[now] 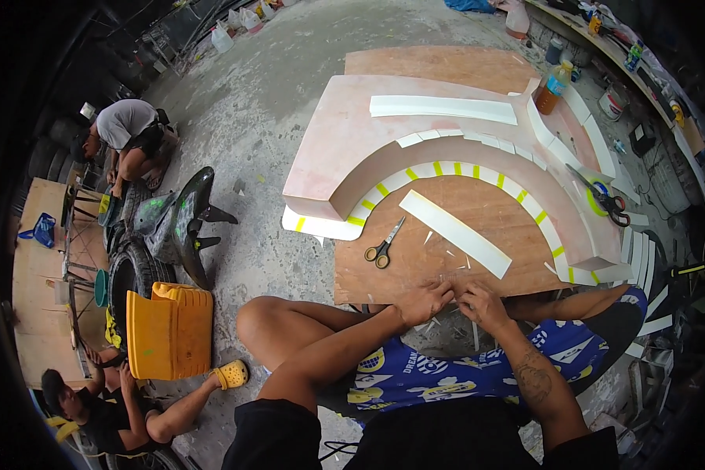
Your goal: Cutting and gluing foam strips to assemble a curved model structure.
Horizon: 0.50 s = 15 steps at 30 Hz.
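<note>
My left hand [427, 301] and my right hand [483, 305] are close together at the near edge of a brown plywood board [368, 286]. The fingers of both are pinched, and anything between them is too small or hidden to make out. Small white scraps lie around them. Just beyond, a long white strip [458, 235] rests diagonally on the board. Scissors [379, 252] with black and tan handles lie to its left. Over the board arches a large pinkish curved form [321, 149], bordered along its inner base by a white band [468, 171] with yellow-green tape pieces.
Another white strip [442, 108] lies on the form. At its right are black scissors [617, 210], a tape roll [595, 200] and a bottle of amber liquid [554, 88]. Leftward stand a yellow crate [168, 337], tires [129, 270] and a dark fairing [184, 211]. Two people crouch or sit there.
</note>
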Tool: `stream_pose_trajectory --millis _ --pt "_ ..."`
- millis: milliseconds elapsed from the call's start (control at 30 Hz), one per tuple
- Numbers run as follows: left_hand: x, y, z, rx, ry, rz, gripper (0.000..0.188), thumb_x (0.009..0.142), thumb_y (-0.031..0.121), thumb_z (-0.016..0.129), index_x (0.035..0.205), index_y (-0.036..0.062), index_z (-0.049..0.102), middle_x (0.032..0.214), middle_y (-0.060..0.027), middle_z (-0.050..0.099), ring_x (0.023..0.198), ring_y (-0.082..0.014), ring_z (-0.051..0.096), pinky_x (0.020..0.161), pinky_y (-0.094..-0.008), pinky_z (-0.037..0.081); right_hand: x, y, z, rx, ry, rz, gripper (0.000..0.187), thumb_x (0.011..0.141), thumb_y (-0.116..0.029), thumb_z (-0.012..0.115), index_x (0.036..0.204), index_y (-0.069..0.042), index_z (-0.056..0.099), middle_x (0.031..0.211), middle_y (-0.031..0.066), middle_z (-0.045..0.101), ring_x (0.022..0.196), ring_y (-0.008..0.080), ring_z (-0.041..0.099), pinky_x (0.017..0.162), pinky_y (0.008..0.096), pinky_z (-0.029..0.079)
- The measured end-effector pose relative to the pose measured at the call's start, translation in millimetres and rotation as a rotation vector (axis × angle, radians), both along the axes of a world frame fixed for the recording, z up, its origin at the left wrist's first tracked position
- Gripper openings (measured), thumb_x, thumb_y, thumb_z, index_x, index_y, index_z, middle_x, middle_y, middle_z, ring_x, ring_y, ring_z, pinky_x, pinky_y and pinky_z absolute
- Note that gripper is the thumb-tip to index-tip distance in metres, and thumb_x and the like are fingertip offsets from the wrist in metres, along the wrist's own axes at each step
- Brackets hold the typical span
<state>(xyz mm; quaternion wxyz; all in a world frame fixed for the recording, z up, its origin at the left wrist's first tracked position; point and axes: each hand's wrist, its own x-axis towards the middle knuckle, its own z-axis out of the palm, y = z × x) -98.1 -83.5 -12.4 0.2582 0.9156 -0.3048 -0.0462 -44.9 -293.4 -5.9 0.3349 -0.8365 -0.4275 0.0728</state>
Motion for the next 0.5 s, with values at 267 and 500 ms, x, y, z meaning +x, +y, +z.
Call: stream_pose_trajectory --millis 267,500 --pt "4.6 -0.5 5.4 -0.122 0.095 0.1 0.016 0.087 0.011 0.054 0.098 -0.0008 0.052 0.106 -0.0175 0.051 0.101 -0.0362 0.056 0.086 -0.042 0.047 3.5 1.5 6.8 0.029 0.027 0.016 0.013 0.071 -0.004 0.071 0.083 -0.004 0.065 0.087 0.0103 0.061 0.081 0.0303 0.062 0.069 0.0367 0.051" --pt "13.7 3.0 19.6 -0.366 0.167 0.208 0.029 0.081 0.007 0.064 0.107 0.0016 0.053 0.091 -0.0192 0.059 0.088 -0.0367 0.06 0.074 -0.0426 0.049 16.4 -6.2 10.1 0.074 0.525 -0.157 0.018 0.079 -0.006 0.072 0.094 0.001 0.065 0.079 0.0077 0.066 0.067 0.0119 0.064 0.06 0.0267 0.051"
